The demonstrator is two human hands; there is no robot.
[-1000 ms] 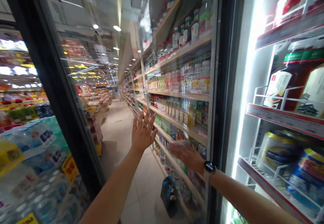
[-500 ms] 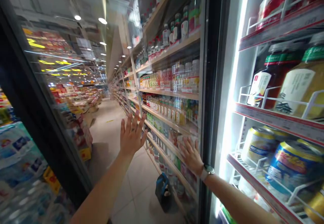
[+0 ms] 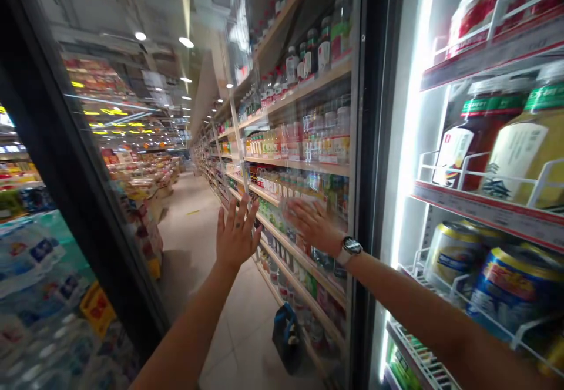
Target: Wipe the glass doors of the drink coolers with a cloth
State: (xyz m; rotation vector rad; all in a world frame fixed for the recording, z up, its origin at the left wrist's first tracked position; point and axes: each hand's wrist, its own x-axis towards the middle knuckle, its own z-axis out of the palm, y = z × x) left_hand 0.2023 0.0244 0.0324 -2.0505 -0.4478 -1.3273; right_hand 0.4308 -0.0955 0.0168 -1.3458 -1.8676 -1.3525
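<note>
A glass door with a dark frame (image 3: 74, 161) stands across the view. My left hand (image 3: 237, 234) is raised palm-first at the glass, fingers spread, nothing held. To its right my right hand (image 3: 315, 222), with a watch (image 3: 351, 245) on the wrist, is also against or close to the pane. Its fingers are stretched out and somewhat blurred, and something pale and see-through seems to lie under them, too unclear to name. Contact with the glass cannot be told for certain.
At right, a lit cooler holds bottles (image 3: 513, 149) and cans (image 3: 511, 284) behind wire rails. Through the glass show long drink shelves (image 3: 299, 164), a dark basket (image 3: 287, 340) on the floor and an aisle (image 3: 185, 219). Wrapped bottle packs (image 3: 35, 261) are at left.
My right hand has moved up and to the left across the glass. My left hand has shifted slightly right. The view has turned a little.
</note>
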